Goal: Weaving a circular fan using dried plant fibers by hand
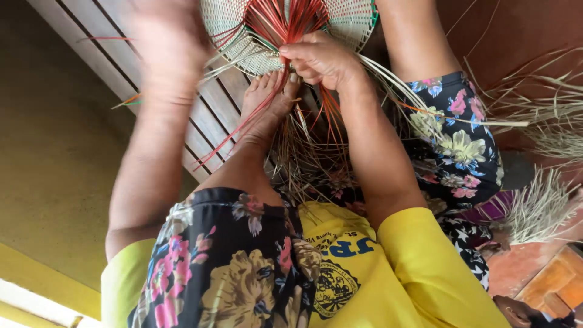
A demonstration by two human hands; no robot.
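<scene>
Filling the top centre, a woven mat (352,21) runs off the frame's upper edge. The right hand (319,59) pinches its red strips (285,21) there; the left hand (167,36), upper left, is blurred, its grip unreadable.

slatted brown wooden bench (91,45) runs diagonally at upper left. dull yellow-olive floor (48,158) beside it, bright yellow painted edge (42,276) below. reddish-brown floor (516,30) at right, orange wooden boards (555,282) lower right. soft daylight.

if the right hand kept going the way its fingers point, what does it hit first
Probably the red reed strips it already pinches; just beyond them lies the round pale woven mat. Right hand depth is unclear.
</scene>
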